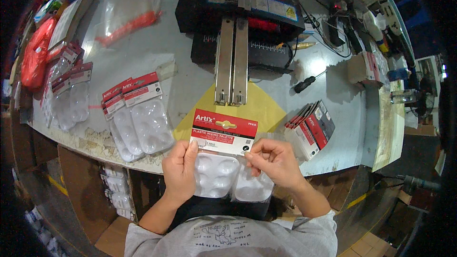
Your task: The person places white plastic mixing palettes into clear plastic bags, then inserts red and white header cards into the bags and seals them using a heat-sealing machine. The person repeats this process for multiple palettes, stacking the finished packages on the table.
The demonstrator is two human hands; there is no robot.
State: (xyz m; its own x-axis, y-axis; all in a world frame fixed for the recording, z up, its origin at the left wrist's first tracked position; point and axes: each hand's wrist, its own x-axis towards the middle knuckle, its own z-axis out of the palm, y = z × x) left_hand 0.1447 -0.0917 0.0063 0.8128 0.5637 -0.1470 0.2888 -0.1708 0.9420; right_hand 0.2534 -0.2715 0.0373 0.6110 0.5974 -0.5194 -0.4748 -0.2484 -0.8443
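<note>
The left hand (181, 172) pinches the left end of a red-and-white header card (223, 135), the right hand (276, 162) its lower right corner, the card's long axis crosswise between them, near the metal bars (223, 66)

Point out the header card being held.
The central red-and-white header card, pinched by the left hand and right hand; neither touches the other visible cards.
</note>
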